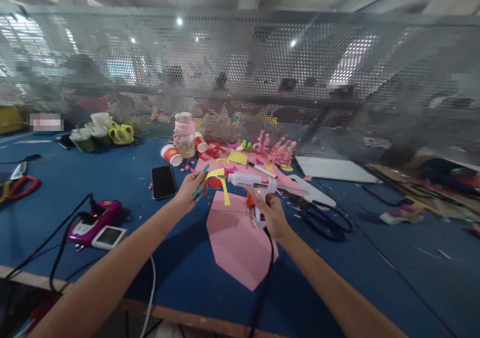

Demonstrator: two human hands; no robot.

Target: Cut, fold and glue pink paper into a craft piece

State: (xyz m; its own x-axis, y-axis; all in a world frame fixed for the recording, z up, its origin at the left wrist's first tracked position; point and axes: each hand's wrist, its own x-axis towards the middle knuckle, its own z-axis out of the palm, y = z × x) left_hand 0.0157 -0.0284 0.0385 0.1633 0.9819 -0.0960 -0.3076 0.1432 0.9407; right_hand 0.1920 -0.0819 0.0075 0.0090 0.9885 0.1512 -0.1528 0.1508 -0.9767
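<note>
Pinching yellow paper strip (221, 180) – left hand (191, 190) (fingertips closed) | right hand (272, 215) – wrapped around glue gun (253, 188)

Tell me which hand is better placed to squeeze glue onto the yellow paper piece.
Probably the right hand: it grips the glue gun, nozzle toward the yellow paper piece pinched in the left hand.

1 glue gun (252, 182), 1 phone (163, 182), 2 paper cups (171, 155), 1 jar (185, 135).

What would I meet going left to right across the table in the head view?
Red-handled scissors → purple power strip → black phone → left hand holding yellow paper strip → right hand gripping white glue gun → black scissors.
</note>
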